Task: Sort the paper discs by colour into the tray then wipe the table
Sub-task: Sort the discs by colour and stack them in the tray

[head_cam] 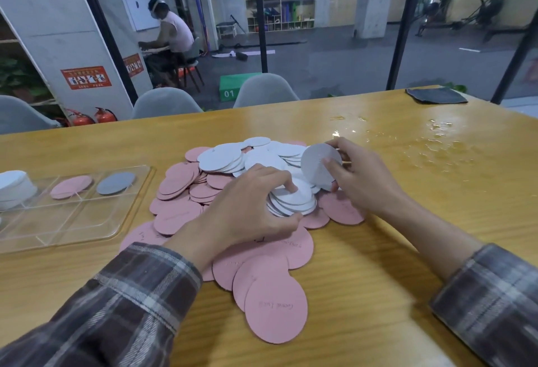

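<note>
Room: glass wall behind the tabletop with a green band across the top; concrete floor beyond; a seated person [171, 34] at far left; two red fire extinguishers [104, 115] on the floor
Tabletop [378, 279]: yellow wood grain; fills the lower frame
Chairs: grey shell backs along the far edge, one [166, 104] left of centre, one [265, 90] at centre
Disc pile [180, 180]: centre of the tabletop; pink discs spread round the near, left and right sides; white discs heaped on the far part; some pink ones bear handwriting, too small to read
Tray [72, 221]: clear plastic with dividers; left of the pile, just beside it
Water [436, 139]: shiny wet patch on the far right of the tabletop
Cloth [436, 95]: dark, flat at the far right corner; well apart from the pile
Left hand [247, 209]: plaid sleeve; fingers curled round a small stack of white discs [294, 203] at the near right of the pile, thumb at the stack's near edge
Right hand [361, 174]: plaid sleeve; pinches one grey disc [316, 163], tilted on edge over the pile's right side
Tray contents: far row, each in its own compartment; white stack [13, 189] at left, partly cut by the frame; single pink disc [71, 186] in the next; single grey tray disc [116, 182] at right
</note>
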`<state>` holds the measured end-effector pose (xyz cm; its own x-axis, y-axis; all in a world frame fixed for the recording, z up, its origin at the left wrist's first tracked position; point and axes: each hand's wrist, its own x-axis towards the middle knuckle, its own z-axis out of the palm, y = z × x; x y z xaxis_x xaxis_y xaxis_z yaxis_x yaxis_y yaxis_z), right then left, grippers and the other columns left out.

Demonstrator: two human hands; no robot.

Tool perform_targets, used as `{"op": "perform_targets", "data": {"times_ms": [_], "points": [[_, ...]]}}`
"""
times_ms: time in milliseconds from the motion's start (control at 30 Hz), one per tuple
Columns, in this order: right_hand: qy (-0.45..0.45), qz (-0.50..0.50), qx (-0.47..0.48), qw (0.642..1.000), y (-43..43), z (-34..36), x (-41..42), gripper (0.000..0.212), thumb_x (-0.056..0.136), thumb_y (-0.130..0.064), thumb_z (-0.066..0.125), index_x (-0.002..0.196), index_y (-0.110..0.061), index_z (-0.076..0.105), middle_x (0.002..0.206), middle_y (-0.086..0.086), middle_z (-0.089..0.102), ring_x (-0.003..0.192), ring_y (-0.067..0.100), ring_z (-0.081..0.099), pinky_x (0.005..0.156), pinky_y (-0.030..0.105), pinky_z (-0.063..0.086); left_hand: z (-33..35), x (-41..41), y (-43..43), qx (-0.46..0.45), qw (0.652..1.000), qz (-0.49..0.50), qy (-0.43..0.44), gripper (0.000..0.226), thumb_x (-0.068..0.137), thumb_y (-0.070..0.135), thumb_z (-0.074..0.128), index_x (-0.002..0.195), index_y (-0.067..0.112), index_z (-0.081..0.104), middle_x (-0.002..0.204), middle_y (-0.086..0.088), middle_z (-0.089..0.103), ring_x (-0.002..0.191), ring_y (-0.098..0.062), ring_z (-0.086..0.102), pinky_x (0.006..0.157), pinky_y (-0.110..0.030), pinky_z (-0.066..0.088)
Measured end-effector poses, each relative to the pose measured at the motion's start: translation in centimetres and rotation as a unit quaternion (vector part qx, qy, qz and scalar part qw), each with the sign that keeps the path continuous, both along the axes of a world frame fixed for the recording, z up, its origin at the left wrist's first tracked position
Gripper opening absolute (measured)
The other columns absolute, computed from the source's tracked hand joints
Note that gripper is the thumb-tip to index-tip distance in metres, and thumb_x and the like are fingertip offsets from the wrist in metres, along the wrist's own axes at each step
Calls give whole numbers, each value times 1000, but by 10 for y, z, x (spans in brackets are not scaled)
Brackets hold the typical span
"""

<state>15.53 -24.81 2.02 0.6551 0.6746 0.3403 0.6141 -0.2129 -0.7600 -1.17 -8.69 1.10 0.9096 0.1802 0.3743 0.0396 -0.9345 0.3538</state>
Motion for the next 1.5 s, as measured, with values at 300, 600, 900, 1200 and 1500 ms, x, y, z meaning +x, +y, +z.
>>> {"op": "perform_targets", "data": {"times_ms": [300, 600, 900, 1200, 1500], "points": [[4, 45, 17, 999, 5, 0, -14, 16, 103, -18, 58, 119, -20, 60, 89, -8, 73, 60, 14, 69, 47, 21, 46, 1, -33, 12, -74, 997, -1, -16, 25, 88, 54, 73, 96, 31, 69, 110, 14, 69, 98, -12, 61, 80, -24, 47], [53, 79, 34, 995, 9, -4, -13, 15, 102, -18, 60, 115, -21, 66, 77, 8, 70, 50, 23, 59, 56, 36, 50, 3, -37, 10, -84, 990, 87, -69, 51, 68, 51, 92, 109, 30, 71, 96, 14, 68, 93, -2, 62, 79, -20, 50], [55, 66, 51, 995, 8, -3, -12, 19, 102, -17, 59, 118, -23, 69, 79, 1, 73, 58, 26, 65, 57, 33, 50, 14, -35, 7, -300, 938, 91, -150, 32, 77, 11, 90, 102, 26, 76, 88, 5, 75, 76, -11, 71, 75, -21, 58], [134, 184, 15, 974, 11, -2, -29, 28, 110, -19, 44, 123, -24, 68, 78, 17, 63, 56, 30, 57, 45, 31, 45, 9, -32, -5, -382, 901, 85, -186, 19, 79, 7, 89, 95, 11, 80, 75, -9, 75, 70, -18, 74, 65, -28, 62], [173, 198, 13, 965, 9, 5, -39, 24, 109, -23, 48, 121, -20, 68, 77, 6, 62, 61, 23, 57, 47, 30, 45, 6, -29, -9, -276, 933, 97, -210, 27, 81, 12, 87, 106, 22, 83, 85, 7, 76, 81, -11, 72, 82, -21, 57]]}}
